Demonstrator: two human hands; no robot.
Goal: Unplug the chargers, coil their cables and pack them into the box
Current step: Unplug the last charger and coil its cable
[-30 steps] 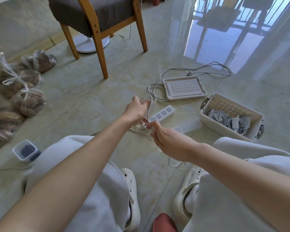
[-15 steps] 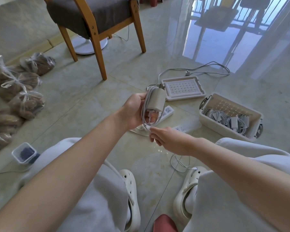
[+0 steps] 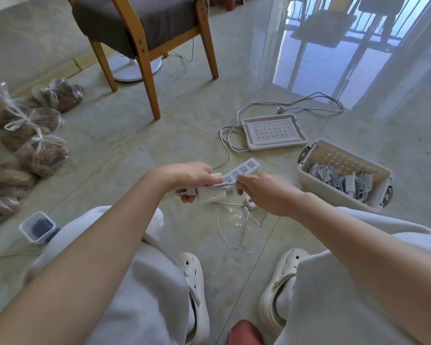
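Note:
My left hand (image 3: 189, 176) grips a white charger (image 3: 209, 194) with cable loops wound along it, held low over the floor. My right hand (image 3: 261, 189) pinches the white cable (image 3: 234, 227) just right of the charger; its loose end trails in loops on the tiles below. A white power strip (image 3: 244, 169) lies on the floor just behind both hands. The cream box (image 3: 343, 200) stands open at the right with several coiled chargers (image 3: 343, 179) inside. Its lid (image 3: 273, 131) lies flat behind the strip.
A wooden chair (image 3: 144, 43) stands at the back, with a fan base beneath it. Tied plastic bags (image 3: 35, 135) line the left side. A small clear container (image 3: 36, 226) sits by my left knee. The strip's long cord (image 3: 309, 105) curls behind the lid.
The charger was held up on end in my left hand; now it lies sideways and lower, and my right hand has come up close beside it on the cable.

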